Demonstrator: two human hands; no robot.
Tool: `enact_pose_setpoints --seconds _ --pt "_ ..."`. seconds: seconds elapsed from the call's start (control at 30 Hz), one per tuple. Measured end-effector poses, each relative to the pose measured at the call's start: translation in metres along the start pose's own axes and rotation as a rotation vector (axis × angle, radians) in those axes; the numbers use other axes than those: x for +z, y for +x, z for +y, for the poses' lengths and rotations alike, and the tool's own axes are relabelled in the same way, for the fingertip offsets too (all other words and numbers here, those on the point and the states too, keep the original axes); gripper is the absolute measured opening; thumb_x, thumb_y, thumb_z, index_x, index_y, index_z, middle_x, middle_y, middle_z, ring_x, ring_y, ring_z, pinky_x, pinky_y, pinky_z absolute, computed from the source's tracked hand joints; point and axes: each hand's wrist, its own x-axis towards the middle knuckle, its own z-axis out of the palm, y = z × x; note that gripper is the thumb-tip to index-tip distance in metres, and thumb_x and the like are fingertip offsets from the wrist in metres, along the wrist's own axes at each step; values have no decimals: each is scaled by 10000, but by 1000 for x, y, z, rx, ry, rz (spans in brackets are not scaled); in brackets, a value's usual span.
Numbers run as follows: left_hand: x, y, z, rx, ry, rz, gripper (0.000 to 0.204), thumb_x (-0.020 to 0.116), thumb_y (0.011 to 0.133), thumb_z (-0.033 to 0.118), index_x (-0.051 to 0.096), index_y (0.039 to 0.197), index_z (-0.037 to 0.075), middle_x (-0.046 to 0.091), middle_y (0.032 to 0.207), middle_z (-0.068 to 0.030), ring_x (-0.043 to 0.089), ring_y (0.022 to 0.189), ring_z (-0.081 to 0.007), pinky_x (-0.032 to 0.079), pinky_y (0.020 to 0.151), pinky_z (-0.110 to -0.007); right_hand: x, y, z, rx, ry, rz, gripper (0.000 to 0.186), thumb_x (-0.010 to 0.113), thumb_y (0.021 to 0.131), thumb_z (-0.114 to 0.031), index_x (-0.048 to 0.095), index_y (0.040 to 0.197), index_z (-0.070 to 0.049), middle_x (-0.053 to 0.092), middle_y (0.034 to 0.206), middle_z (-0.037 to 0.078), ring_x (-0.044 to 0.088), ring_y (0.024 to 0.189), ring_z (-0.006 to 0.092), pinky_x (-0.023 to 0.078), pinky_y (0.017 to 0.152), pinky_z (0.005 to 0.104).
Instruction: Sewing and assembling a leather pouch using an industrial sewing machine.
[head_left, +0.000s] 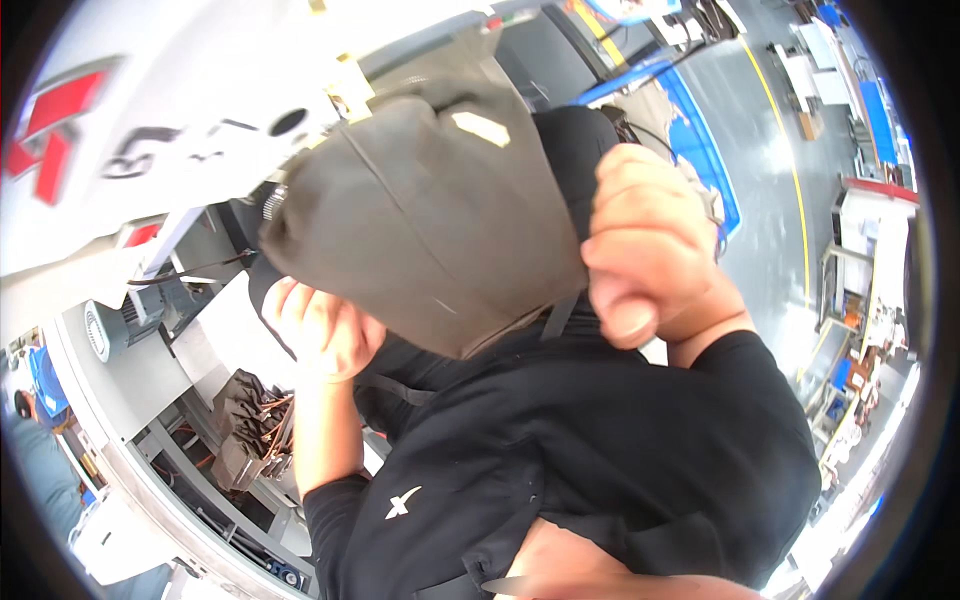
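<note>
A dark grey-brown fabric piece (430,220), sewn with a seam down its middle and shaped like a pouch or cover, stretches in front of my chest. At its lower left edge my left hand (325,325) is closed, fingers curled onto the cloth. My right hand (650,240) makes a closed grip at the cloth's right edge, the thumb pointing down toward me. The far edge of the fabric lies close under a white machine (220,110), beside a brass-coloured fitting (348,88). A pale label shows on the cloth. The hands are slightly blurred.
To the right stands a blue bin (705,140) with light cloth in it. Dark folded pieces (240,430) are stacked at lower left, by a grey metal frame (150,430). Beyond is a grey floor with a yellow line (800,200) and cluttered shelves (850,330).
</note>
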Motion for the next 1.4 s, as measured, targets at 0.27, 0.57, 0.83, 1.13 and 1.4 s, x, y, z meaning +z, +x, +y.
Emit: enact_pose_setpoints --seconds 0.27,0.57,0.83,1.13,1.4 --pt "18 15 -15 -1395 -1526 240 646 558 1022 455 485 1480 6 574 1452 -111 558 1322 -253 416 1116 -415 36 47 38 466 -157 -217 381 724 903 -293 686 1125 14 710 1093 166 665 1030 330 516 904 436" --pt "79 -1 -38 -1317 -1706 226 303 548 1080 220 585 1320 39 650 1288 -88 622 1156 -191 510 988 -345 59 27 -1 260 17 -334 354 793 783 -231 711 1090 -77 666 1039 98 631 1044 299 484 944 450" --pt "104 -7 -58 -1358 -1525 77 346 526 1089 194 560 1345 -37 646 1301 -123 603 1187 -186 464 1035 -321 69 -7 -21 88 3 -336 168 755 802 -183 730 910 -57 649 783 59 687 922 269 517 998 465" --pt "23 28 -14 -157 -281 198 581 812 831 533 634 1183 106 599 1166 -104 596 1060 -289 442 975 -485 56 13 21 810 -66 -261 410 785 849 -387 567 703 -72 543 655 83 531 619 303 429 586 411" --pt "14 29 -4 -64 -161 181 300 905 752 240 742 981 136 642 919 16 626 887 -198 474 845 -395 60 -7 18 367 -124 -286 307 818 801 -311 671 899 -60 611 837 57 606 779 252 482 704 371"
